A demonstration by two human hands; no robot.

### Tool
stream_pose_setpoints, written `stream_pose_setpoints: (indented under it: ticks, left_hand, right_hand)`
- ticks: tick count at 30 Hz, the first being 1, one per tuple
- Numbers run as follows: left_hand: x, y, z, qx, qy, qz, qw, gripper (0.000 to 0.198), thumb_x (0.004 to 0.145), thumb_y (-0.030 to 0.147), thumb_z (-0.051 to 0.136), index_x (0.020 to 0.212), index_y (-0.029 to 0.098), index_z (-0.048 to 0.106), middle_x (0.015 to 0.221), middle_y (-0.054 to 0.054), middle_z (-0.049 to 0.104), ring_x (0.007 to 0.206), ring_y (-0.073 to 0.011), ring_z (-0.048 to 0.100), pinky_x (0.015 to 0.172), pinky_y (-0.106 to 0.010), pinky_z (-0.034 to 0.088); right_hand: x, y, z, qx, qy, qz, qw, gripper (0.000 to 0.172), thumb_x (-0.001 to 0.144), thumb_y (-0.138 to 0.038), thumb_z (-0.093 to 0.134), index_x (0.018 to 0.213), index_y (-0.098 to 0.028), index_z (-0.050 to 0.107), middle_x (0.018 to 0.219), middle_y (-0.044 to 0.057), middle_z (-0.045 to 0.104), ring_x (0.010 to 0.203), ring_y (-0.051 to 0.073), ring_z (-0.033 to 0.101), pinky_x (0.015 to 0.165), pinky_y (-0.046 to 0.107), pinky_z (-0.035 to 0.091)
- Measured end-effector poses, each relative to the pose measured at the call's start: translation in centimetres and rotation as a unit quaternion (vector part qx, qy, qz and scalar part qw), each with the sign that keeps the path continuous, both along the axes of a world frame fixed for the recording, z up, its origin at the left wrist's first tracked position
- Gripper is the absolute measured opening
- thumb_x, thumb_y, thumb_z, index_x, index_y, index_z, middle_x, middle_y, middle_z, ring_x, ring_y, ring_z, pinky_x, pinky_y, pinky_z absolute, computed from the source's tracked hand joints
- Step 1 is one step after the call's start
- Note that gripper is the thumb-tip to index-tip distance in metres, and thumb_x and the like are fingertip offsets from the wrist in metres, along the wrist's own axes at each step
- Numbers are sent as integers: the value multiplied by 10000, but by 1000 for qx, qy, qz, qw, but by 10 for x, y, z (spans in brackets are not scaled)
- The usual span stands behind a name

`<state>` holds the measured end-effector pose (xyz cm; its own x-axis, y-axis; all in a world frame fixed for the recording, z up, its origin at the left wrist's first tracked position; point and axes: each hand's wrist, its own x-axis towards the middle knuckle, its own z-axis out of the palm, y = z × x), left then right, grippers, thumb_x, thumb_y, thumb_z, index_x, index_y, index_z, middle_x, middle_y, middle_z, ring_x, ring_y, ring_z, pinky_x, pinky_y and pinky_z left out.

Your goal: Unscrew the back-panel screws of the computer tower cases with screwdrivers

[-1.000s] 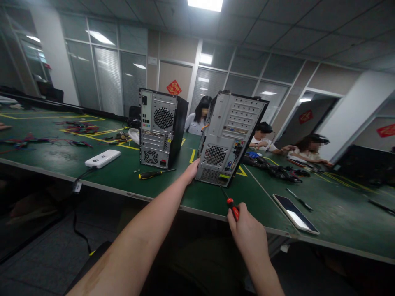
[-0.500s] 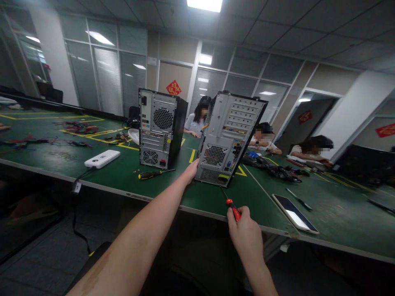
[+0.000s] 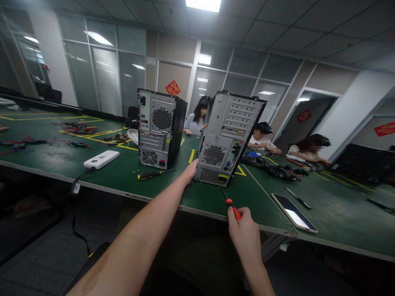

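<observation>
A grey computer tower [image 3: 220, 131] stands on the green table with its back panel facing me. My left hand [image 3: 191, 170] reaches to its lower left side; the fingers are hidden behind the case. Closed around a red and black screwdriver [image 3: 228, 202] is my right hand [image 3: 245, 226], low by the table's front edge. The screwdriver's tip points up at the tower's bottom edge; whether it touches I cannot tell. To the left stands a second computer tower [image 3: 154, 131], with a yellow and black screwdriver [image 3: 149, 175] lying in front of it.
A white power bank [image 3: 101, 159] with a cable lies at the left. A phone [image 3: 293, 213] and a pen-like tool [image 3: 298, 198] lie at the right. Black cables [image 3: 274, 167] are heaped behind them. Several people sit across the green table [image 3: 197, 201].
The whole view has shifted very slightly. Both hands, the screwdriver and the towers stay in nearly the same places.
</observation>
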<state>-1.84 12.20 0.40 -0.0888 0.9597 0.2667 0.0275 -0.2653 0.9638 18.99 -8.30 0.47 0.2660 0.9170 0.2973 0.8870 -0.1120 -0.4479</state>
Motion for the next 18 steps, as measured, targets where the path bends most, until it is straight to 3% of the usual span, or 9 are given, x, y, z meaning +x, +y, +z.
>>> stream_pose_setpoints:
  ticks: [7,13,18]
  left_hand:
    - [-1,0,-1,-1,-24,-2,1000,497,999,462,408,1325,241,710,1482,-14,652,1429,-229,550,1215,-367,398]
    - [-2,2,-3,-10,-28,-17,999,509,999,478,405,1356,250,687,1468,-19,663,1402,-235,577,1188,-400,432]
    - [-2,-1,0,-18,-26,-14,999,527,996,508,414,1359,242,688,1473,-30,659,1406,-239,572,1195,-397,420]
  right_hand:
    - [0,1,-4,12,20,6,1000,233,1007,-460,477,924,-248,526,710,39,659,648,243,660,589,282,385]
    - [1,-1,-7,29,-10,36,999,166,924,-329,562,1031,-234,477,685,-22,585,576,199,573,575,261,351]
    - [6,-1,-4,58,-66,52,995,106,948,-314,562,935,-236,492,908,66,603,762,228,617,664,296,415]
